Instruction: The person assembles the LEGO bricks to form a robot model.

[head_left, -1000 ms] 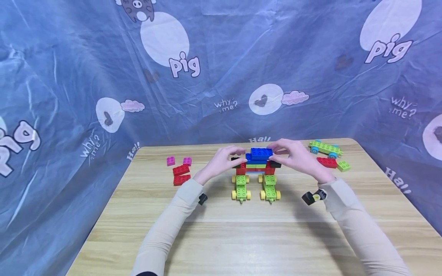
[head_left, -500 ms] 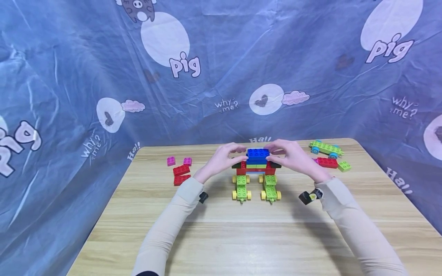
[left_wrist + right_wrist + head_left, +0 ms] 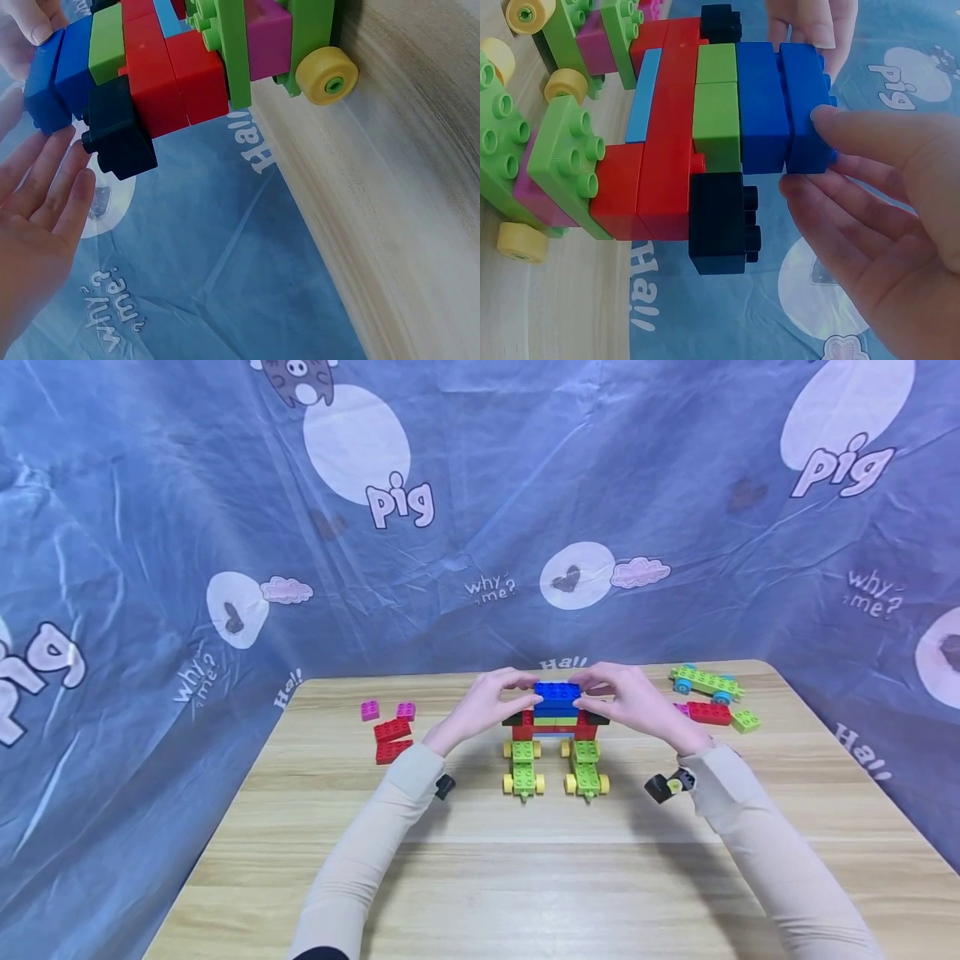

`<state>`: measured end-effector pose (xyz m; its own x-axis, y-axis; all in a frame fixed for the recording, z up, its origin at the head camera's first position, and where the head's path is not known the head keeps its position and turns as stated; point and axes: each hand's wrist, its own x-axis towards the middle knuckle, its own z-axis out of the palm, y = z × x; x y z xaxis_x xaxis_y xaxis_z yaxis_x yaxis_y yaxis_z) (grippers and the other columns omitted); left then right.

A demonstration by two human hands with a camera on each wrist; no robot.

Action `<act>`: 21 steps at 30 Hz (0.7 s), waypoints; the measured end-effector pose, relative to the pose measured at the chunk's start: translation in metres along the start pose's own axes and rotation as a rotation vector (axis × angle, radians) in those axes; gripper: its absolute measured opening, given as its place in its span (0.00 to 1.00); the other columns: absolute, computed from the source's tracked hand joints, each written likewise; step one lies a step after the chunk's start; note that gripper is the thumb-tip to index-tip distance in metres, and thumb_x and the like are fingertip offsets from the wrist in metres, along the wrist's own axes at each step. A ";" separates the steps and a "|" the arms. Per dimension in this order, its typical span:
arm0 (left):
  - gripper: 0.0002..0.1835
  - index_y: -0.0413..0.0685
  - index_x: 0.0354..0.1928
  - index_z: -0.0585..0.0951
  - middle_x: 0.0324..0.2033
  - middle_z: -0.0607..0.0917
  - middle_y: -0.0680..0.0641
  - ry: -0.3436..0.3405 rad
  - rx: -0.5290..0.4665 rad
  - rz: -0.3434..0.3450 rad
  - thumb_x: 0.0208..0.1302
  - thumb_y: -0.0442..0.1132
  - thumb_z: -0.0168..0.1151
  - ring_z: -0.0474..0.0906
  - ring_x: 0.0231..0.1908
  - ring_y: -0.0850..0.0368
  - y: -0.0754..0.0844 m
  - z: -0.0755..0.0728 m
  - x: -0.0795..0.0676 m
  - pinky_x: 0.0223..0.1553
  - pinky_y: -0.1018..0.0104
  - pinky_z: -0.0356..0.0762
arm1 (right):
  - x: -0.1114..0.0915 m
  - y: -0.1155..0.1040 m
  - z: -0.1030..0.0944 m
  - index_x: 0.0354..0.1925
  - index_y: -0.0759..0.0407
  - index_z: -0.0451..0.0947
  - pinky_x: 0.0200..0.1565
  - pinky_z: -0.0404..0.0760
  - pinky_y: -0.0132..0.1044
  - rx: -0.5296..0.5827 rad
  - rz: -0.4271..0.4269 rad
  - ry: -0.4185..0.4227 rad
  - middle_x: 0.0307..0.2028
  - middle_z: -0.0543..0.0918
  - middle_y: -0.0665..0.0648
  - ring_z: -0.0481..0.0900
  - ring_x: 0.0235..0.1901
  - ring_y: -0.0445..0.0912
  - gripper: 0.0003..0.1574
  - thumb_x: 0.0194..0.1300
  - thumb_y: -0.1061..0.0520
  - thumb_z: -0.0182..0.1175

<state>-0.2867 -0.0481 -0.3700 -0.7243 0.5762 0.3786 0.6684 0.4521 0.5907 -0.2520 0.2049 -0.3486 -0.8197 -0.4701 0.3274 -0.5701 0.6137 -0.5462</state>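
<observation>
A blue brick [image 3: 557, 691] lies on top of a toy-brick structure, above a second blue brick [image 3: 763, 109]. My left hand [image 3: 486, 708] pinches the top brick's left end with thumb and fingers. At its other end my right hand [image 3: 628, 700] grips it, thumb along the studded side in the right wrist view. A thin dark gap shows between the two blue bricks there. Below are lime bricks [image 3: 716, 112], red bricks [image 3: 671, 127] and a black brick [image 3: 718, 225] jutting out at the side. Two lime wheeled bases [image 3: 523, 777] with yellow wheels carry the structure.
On the left of the wooden table [image 3: 495, 885] lie two pink bricks [image 3: 406, 711] and two red bricks [image 3: 393, 752]. At right are a lime car base [image 3: 705, 682] with blue wheels, a red brick [image 3: 708, 713] and a lime brick [image 3: 746, 721]. A printed blue cloth [image 3: 480, 527] hangs behind.
The top blue brick has shifted left, from sitting askew to lining up over the lower blue brick. My right hand has moved left with it; the left hand stays at its end.
</observation>
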 end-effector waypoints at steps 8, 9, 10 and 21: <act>0.18 0.51 0.51 0.81 0.45 0.85 0.52 -0.007 -0.008 0.003 0.62 0.50 0.61 0.80 0.46 0.60 -0.002 0.002 0.001 0.55 0.66 0.78 | 0.000 -0.001 -0.001 0.51 0.60 0.78 0.45 0.84 0.47 -0.003 -0.007 -0.005 0.46 0.83 0.60 0.83 0.44 0.52 0.22 0.57 0.57 0.66; 0.18 0.51 0.51 0.80 0.45 0.85 0.52 -0.011 -0.011 0.000 0.62 0.50 0.61 0.80 0.47 0.60 -0.002 0.002 0.001 0.55 0.66 0.78 | 0.000 -0.001 -0.001 0.51 0.61 0.78 0.45 0.84 0.47 -0.006 -0.009 -0.007 0.46 0.83 0.61 0.83 0.44 0.52 0.22 0.57 0.57 0.66; 0.18 0.51 0.51 0.80 0.45 0.85 0.52 -0.015 -0.013 -0.003 0.62 0.50 0.61 0.80 0.47 0.60 -0.002 0.002 0.001 0.55 0.66 0.77 | 0.000 -0.001 -0.001 0.51 0.61 0.78 0.45 0.84 0.46 -0.008 -0.010 -0.009 0.46 0.83 0.60 0.83 0.44 0.52 0.22 0.57 0.57 0.66; 0.19 0.50 0.52 0.80 0.47 0.84 0.51 -0.034 -0.029 -0.004 0.61 0.50 0.61 0.80 0.48 0.60 -0.002 0.002 0.001 0.55 0.67 0.77 | 0.001 -0.001 -0.001 0.53 0.63 0.77 0.46 0.84 0.48 -0.005 -0.009 -0.021 0.46 0.82 0.62 0.83 0.45 0.53 0.23 0.59 0.57 0.64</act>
<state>-0.2885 -0.0470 -0.3727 -0.7203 0.5974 0.3525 0.6601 0.4343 0.6129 -0.2519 0.2043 -0.3467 -0.8133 -0.4885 0.3161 -0.5776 0.6125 -0.5396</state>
